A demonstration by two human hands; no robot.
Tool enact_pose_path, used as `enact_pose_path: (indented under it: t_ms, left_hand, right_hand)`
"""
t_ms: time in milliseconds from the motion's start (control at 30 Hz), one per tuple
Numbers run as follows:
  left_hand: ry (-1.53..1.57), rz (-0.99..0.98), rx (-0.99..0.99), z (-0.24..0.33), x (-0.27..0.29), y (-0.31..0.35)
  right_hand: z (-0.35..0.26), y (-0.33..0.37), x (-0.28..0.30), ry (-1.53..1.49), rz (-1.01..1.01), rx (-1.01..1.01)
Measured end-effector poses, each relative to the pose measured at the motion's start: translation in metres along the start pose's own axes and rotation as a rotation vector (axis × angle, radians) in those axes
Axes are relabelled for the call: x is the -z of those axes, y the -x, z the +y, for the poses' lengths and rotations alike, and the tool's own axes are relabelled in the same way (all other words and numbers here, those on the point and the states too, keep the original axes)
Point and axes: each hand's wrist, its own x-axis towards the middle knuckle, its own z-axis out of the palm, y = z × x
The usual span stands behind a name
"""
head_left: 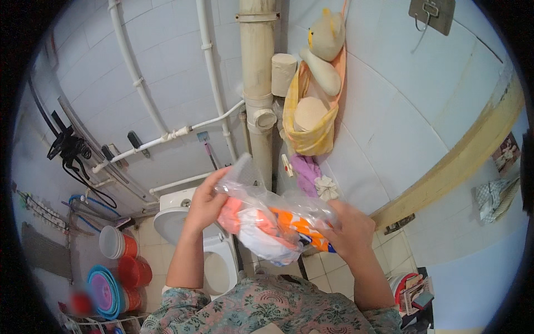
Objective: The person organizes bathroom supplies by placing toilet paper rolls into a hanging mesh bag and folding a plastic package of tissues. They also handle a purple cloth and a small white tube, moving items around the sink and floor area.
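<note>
In front of my chest I hold up a clear plastic bag [257,193] with soft-looking bundles inside. A coral and white bundle [261,234] fills its left part, and an orange piece with white shapes and a dark blue edge [303,227] lies at its right. My left hand [207,201] is closed on the bag's upper left edge, where a corner of plastic sticks up. My right hand [352,229] grips the right side, its fingertips partly hidden by crumpled plastic. I cannot make out exactly what the bundles are.
Below stands a white toilet [221,273] with its lid raised. Buckets and basins [108,289] are stacked at the lower left. A yellow hanging pouch [311,136] with toilet rolls and a plush toy hangs beside a thick drainpipe [258,67]. Books [416,295] lie at lower right.
</note>
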Motion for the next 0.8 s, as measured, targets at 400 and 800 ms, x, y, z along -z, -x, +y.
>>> enact_pose_path:
  t_ms: [400,800]
  left_hand:
    - [0.462,0.600,0.311,-0.097,0.022,0.030]
    - [0.844,0.057,0.567,-0.095,-0.069,0.071]
  right_hand:
    - [0.108,0.157,0.040,-0.064,0.365,-0.372]
    - [0.168,0.239,0.059,-0.583,0.440,-0.589]
